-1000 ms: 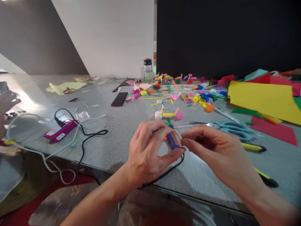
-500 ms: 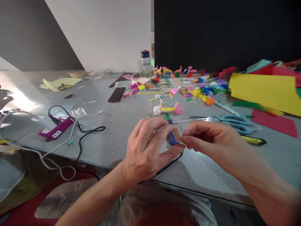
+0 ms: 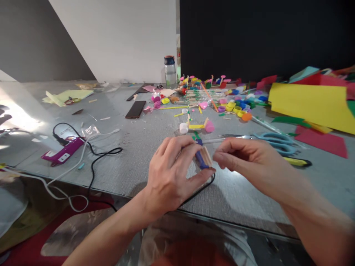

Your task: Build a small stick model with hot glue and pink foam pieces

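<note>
Pinching a blue piece (image 3: 201, 161) is the left hand (image 3: 172, 171); the right hand's (image 3: 246, 157) fingertips (image 3: 219, 157) meet.

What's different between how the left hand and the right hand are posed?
The left hand holds the blue piece; the right hand sits just apart from it. The left hand's thumb and fingers spread around the piece, while the right hand's thumb and fingertips are drawn together, with nothing visible between them. Both hands are bare.

A white panel (image 3: 124, 37) and a black panel (image 3: 263, 37) stand behind the gray table (image 3: 144, 136).
</note>
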